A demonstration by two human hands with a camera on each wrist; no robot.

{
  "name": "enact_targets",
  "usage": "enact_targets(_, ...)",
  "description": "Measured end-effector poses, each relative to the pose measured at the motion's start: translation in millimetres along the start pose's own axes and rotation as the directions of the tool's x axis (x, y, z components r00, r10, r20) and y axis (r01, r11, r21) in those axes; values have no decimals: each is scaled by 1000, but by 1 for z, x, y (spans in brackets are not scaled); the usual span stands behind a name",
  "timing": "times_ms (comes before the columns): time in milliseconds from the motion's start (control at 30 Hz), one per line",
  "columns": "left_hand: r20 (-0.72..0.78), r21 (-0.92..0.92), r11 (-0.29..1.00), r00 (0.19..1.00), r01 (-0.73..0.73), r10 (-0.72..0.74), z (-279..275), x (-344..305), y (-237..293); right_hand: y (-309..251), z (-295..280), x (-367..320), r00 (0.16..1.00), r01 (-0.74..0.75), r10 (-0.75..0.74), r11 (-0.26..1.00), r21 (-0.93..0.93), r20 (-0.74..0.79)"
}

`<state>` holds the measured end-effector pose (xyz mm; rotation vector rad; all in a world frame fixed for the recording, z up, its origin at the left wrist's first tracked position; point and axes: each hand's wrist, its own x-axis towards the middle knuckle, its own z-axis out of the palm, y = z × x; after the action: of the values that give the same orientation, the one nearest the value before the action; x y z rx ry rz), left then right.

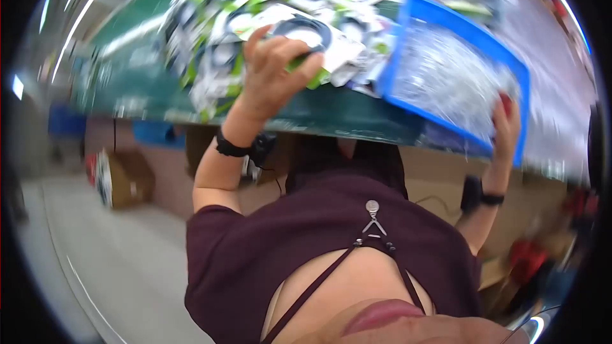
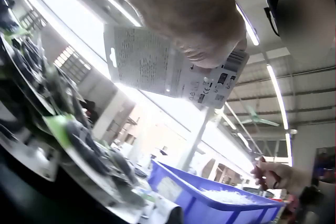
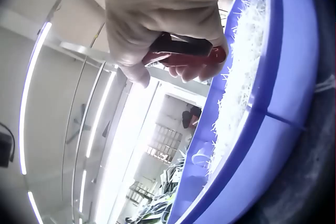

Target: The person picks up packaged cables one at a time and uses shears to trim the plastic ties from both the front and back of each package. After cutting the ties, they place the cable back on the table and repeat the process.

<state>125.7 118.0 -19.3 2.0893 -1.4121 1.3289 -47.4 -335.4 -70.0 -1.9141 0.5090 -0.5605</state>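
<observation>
My left hand [image 1: 274,73] grips a white-and-green blister card [image 1: 341,48] with a dark coiled cable on its front, held over a pile of similar packs. The card's printed back [image 2: 142,58], with a hang hole and barcode, faces the left wrist camera. At the right end of a blue bin [image 1: 524,83], my right hand [image 1: 507,124] curls round a red-and-black hand tool [image 3: 184,48]. Its exact kind is partly hidden by my fingers. The bin holds a heap of thin, clear plastic pieces [image 1: 446,70].
Many cable packs [image 1: 223,54] overlap on the green table [image 1: 127,83], left of the bin. Clear plastic sheeting [image 1: 548,121] lies right of the bin. Below the table, a cardboard box [image 1: 131,178] stands on the floor at left.
</observation>
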Motion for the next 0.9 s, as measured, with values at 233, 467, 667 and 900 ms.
enact_targets(233, -30, 381, 652, 714, 655, -699, -179, -179, -14, 10, 26, 2, 990, -113, 20, 682, 723, 137)
enact_targets(467, -74, 473, 356, 439, 806, -895, -151, -271, 0, -9, 73, 13, 970, -172, -36, 599, 782, 242)
enact_targets(667, 228, 87, 751, 720, 655, -655, -45, -139, -31, -14, 85, -19, 946, -180, -34, 771, 610, 322)
enact_targets(900, 373, -243, 874, 873, 420, -316, 104, -8, -3, -37, 73, -60, 957, -129, -48, 814, 566, 287)
